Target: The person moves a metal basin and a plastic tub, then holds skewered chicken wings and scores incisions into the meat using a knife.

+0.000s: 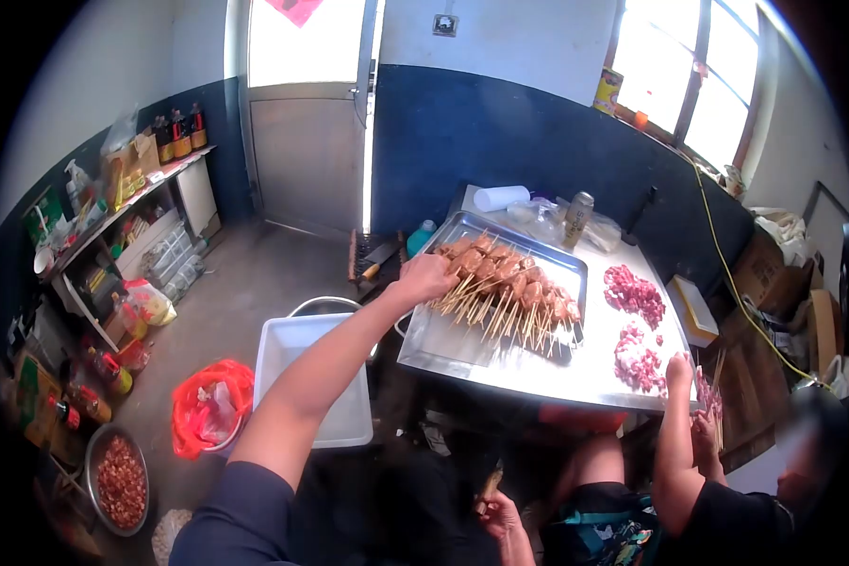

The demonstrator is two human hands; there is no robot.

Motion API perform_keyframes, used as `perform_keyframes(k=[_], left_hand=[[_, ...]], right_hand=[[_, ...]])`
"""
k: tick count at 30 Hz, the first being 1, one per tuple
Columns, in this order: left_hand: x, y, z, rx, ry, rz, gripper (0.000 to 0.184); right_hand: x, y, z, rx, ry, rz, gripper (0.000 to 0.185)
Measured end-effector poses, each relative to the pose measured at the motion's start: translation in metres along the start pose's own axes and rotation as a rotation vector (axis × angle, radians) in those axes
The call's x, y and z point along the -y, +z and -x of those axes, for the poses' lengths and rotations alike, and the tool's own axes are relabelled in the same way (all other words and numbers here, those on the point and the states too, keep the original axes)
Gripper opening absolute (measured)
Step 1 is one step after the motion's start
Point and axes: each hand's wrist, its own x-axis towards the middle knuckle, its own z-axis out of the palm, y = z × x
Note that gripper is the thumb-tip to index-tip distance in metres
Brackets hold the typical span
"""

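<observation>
My left hand point(425, 280) reaches to the left end of a pile of meat skewers point(505, 278) on a metal tray point(583, 274). Its fingers are closed at a meat skewer there, the fingertips partly hidden. The sticks of the pile point toward me, over the tray's near edge. Low in the view, my right hand point(502, 515) is closed around a short tan bundle point(491, 483) that looks like bamboo sticks; its detail is too small to be certain.
At the right, a co-worker's hands point(679, 373) hold raw-meat skewers point(712, 401). Piles of diced raw meat point(634, 294) lie on the metal table point(472, 354). A white tub point(349, 406), red bag point(203, 401) and a bowl of meat point(121, 481) stand left.
</observation>
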Motion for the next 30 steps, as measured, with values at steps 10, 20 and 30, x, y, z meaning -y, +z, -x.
perform_keyframes(k=[10, 20, 30], left_hand=[[0.022, 0.063, -0.063, 0.147, -0.194, 0.53, 0.049], [0.001, 0.05, -0.052, 0.139, -0.368, 0.582, 0.027], [-0.009, 0.001, -0.052, 0.39, -0.354, 0.839, 0.011]], right_hand=[[-0.027, -0.025, 0.012, -0.049, -0.036, -0.11, 0.024], [-0.048, -0.032, 0.017, -0.108, -0.019, -0.147, 0.004], [-0.049, -0.048, 0.015, -0.202, -0.011, -0.174, 0.006]])
